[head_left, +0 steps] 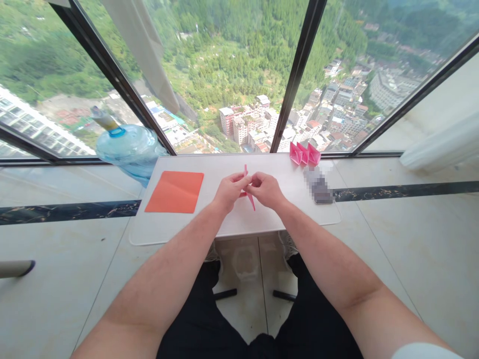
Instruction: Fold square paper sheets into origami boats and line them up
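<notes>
Over the middle of a small white table (168,229), my left hand (229,191) and my right hand (266,190) meet, and both pinch a narrow folded pink paper piece (250,198). One tip of the paper sticks up between my fingers and another points down toward me. Both hands are closed on it. An orange stack of square paper sheets (175,191) lies flat on the table to the left of my left hand.
Finished pink folded paper shapes (304,154) stand at the table's far right edge. A phone (320,188) lies right of my right hand. A blue water jug (129,149) leans by the window at the left. Large windows rise directly behind the table.
</notes>
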{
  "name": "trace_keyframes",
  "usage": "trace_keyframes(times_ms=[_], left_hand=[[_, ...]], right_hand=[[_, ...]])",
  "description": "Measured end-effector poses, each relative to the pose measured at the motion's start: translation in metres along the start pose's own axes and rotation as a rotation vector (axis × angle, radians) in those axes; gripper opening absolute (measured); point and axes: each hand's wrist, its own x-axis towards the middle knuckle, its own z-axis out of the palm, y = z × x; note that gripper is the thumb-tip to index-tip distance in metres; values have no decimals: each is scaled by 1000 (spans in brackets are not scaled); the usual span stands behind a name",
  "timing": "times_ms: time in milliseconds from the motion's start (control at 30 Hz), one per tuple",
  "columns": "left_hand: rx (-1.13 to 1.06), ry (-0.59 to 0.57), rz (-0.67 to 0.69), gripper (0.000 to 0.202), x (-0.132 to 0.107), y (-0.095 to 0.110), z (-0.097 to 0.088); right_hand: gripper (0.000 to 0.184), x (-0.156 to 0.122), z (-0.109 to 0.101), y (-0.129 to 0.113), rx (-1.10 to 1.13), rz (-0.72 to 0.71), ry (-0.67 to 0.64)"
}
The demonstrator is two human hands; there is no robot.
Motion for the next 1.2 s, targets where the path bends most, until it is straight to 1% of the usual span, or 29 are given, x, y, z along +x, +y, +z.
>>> trace_keyframes(times_ms=[133, 200, 433, 633, 700, 733, 800, 867, 900, 967, 1100, 1200], left_hand=[[-74, -56, -25, 44, 3, 1, -5], [-82, -89, -29, 43, 4, 1, -7], [-83, -91, -16, 40, 2, 2, -9], [-63, -90, 5, 35, 1, 3, -9], [-46, -80, 23, 29, 1, 4, -9], [-32, -71, 33, 26, 1, 4, -8], [14, -47, 50, 20, 1, 3, -7], [76, -28, 67, 18, 1, 2, -5], [104, -20, 79, 18, 1, 0, -4], [142, -14, 105, 18, 3, -3, -2], [161, -14, 136, 18, 7, -10, -3], [192, 22, 112, 17, 10, -15, -4]], right_hand=[[29, 2, -6, 1, 298, 87, -112], [29, 3, -8, 1, 389, 121, -145], [30, 4, -7, 0, 475, 164, -145], [30, 5, -7, 1, 483, 166, -144], [25, 5, -7, 1, 414, 156, -116], [22, 4, -6, 2, 342, 135, -80], [15, 2, -5, 2, 139, 58, 18], [13, -1, -3, 2, -62, -19, 88], [13, -2, -3, 2, -135, -39, 100], [14, -4, -2, 1, -223, -34, 92], [15, -4, -2, 1, -304, -5, 66], [17, -4, -1, 1, -348, -41, 74]])
